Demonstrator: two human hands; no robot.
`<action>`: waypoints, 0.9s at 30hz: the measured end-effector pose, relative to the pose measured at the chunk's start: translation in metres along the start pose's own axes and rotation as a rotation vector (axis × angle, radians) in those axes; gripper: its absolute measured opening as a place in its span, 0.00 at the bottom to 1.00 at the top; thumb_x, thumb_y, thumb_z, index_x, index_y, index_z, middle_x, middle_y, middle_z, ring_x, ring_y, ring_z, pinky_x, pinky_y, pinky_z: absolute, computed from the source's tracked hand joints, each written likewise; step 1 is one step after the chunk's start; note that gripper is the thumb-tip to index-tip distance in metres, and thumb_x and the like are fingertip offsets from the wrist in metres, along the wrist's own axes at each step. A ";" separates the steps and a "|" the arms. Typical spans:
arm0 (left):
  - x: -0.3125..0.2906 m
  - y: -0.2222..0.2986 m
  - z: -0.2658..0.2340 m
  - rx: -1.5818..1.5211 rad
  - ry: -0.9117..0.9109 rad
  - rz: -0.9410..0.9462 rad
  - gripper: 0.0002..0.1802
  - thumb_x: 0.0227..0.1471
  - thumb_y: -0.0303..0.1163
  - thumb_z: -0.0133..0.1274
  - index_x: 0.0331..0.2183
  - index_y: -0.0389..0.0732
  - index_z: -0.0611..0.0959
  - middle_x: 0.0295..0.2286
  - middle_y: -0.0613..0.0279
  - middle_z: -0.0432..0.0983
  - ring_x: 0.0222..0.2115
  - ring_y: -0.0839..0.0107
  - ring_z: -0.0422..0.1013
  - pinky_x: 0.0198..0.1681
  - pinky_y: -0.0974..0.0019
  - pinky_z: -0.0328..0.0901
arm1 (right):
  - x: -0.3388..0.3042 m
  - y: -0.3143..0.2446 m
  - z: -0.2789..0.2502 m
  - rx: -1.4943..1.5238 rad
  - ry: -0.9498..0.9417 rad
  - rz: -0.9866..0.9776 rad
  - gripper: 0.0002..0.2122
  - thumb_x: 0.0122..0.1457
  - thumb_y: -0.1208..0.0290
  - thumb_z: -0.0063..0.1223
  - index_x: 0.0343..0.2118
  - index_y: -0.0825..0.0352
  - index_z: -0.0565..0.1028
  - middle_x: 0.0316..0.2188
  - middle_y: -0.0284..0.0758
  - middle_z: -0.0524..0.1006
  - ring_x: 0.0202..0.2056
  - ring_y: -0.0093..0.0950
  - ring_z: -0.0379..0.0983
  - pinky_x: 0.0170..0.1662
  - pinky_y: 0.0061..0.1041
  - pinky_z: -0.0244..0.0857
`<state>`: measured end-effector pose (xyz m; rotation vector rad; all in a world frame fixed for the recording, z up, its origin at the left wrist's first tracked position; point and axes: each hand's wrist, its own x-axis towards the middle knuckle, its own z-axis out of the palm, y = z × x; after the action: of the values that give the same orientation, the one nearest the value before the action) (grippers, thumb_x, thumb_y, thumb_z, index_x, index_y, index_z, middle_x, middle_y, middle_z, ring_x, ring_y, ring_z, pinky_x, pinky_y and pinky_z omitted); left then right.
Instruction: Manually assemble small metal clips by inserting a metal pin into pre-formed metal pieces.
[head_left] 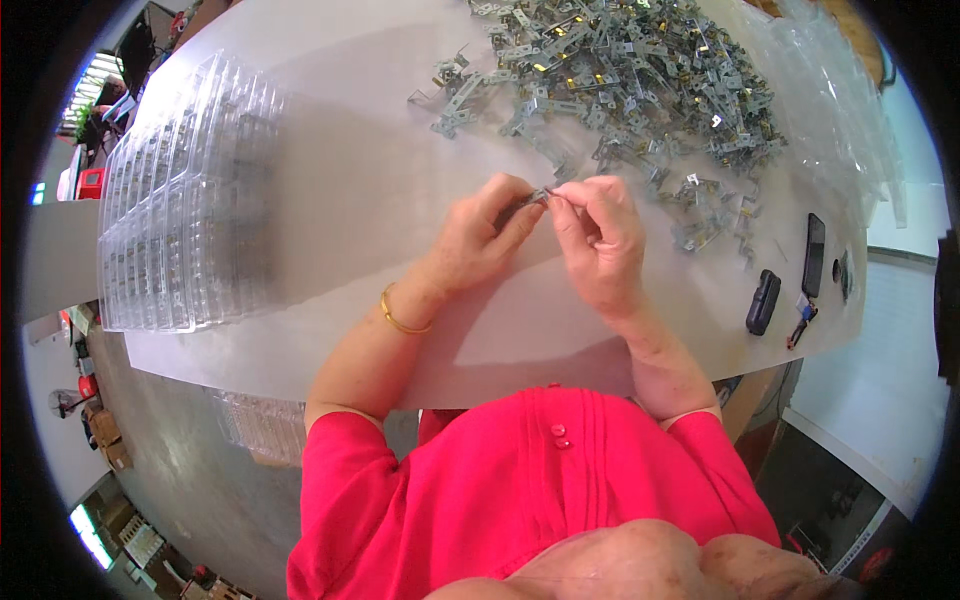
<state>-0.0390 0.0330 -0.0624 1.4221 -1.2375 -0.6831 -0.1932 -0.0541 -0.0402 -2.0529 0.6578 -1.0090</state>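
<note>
Over the middle of the white table, my two hands meet at a small metal bracket (538, 196). My left hand (482, 232) is closed around the bracket, its thumb and fingers covering most of it. Thumb and forefinger of my right hand (603, 238) pinch at the bracket's right end; a thin dark bit shows there, too small to name. Just beyond my hands spreads a large heap of similar metal brackets (640, 85), some with brass-coloured parts. A few loose brackets (708, 215) lie to the right of my right hand.
Stacked clear plastic trays (190, 200) holding small parts stand at the table's left. Clear plastic bags (835, 100) lie at the far right. Nearer on the right are a black phone (815, 255), a black case (763, 302) and a small keyring (801, 320). The white table (350, 200) curves toward me.
</note>
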 end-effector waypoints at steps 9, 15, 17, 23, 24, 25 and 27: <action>0.007 0.006 -0.003 -0.615 0.008 -0.390 0.10 0.65 0.35 0.50 0.35 0.38 0.77 0.19 0.71 0.67 0.18 0.82 0.60 0.21 0.76 0.54 | -0.002 0.006 -0.006 0.203 0.177 0.021 0.03 0.63 0.77 0.56 0.38 0.67 0.76 0.26 0.26 0.71 0.22 0.11 0.61 0.24 0.15 0.55; 0.008 -0.001 -0.009 -0.759 0.017 -0.434 0.12 0.65 0.37 0.47 0.35 0.39 0.75 0.16 0.66 0.66 0.13 0.80 0.58 0.16 0.75 0.50 | -0.006 0.003 0.000 0.228 -0.007 0.241 0.03 0.65 0.75 0.55 0.38 0.68 0.75 0.20 0.23 0.69 0.22 0.11 0.61 0.24 0.15 0.56; 0.011 0.007 -0.010 -0.766 -0.012 -0.458 0.12 0.65 0.37 0.47 0.34 0.39 0.75 0.16 0.66 0.66 0.13 0.80 0.58 0.16 0.75 0.50 | -0.005 0.001 0.000 0.207 -0.005 0.257 0.03 0.64 0.75 0.55 0.38 0.68 0.75 0.20 0.23 0.69 0.22 0.12 0.60 0.24 0.16 0.56; 0.008 0.004 -0.009 -0.759 -0.003 -0.450 0.11 0.65 0.37 0.48 0.34 0.40 0.76 0.16 0.67 0.67 0.14 0.81 0.57 0.16 0.75 0.49 | -0.004 0.003 0.001 0.201 -0.034 0.276 0.02 0.64 0.76 0.56 0.37 0.68 0.76 0.19 0.24 0.69 0.21 0.12 0.60 0.23 0.17 0.55; 0.008 0.004 -0.009 -0.759 -0.003 -0.450 0.11 0.65 0.37 0.48 0.34 0.40 0.76 0.16 0.67 0.67 0.14 0.81 0.57 0.16 0.75 0.49 | -0.004 0.002 0.001 0.201 -0.033 0.277 0.02 0.64 0.76 0.56 0.37 0.68 0.76 0.19 0.24 0.69 0.21 0.12 0.60 0.23 0.17 0.55; 0.009 0.006 -0.008 -0.738 -0.005 -0.441 0.11 0.65 0.37 0.48 0.34 0.40 0.76 0.17 0.67 0.67 0.14 0.81 0.57 0.17 0.75 0.49 | -0.003 0.001 0.000 0.181 -0.033 0.280 0.02 0.64 0.76 0.56 0.36 0.68 0.76 0.19 0.24 0.69 0.21 0.12 0.60 0.23 0.17 0.55; 0.009 0.006 -0.007 -0.720 -0.009 -0.431 0.12 0.65 0.38 0.48 0.34 0.40 0.76 0.17 0.68 0.67 0.15 0.82 0.58 0.17 0.76 0.49 | -0.003 0.000 0.000 0.157 -0.031 0.283 0.02 0.63 0.76 0.56 0.36 0.68 0.76 0.19 0.24 0.69 0.21 0.12 0.59 0.23 0.17 0.55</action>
<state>-0.0321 0.0282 -0.0526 1.0622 -0.5748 -1.2771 -0.1952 -0.0520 -0.0417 -1.7771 0.8003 -0.8353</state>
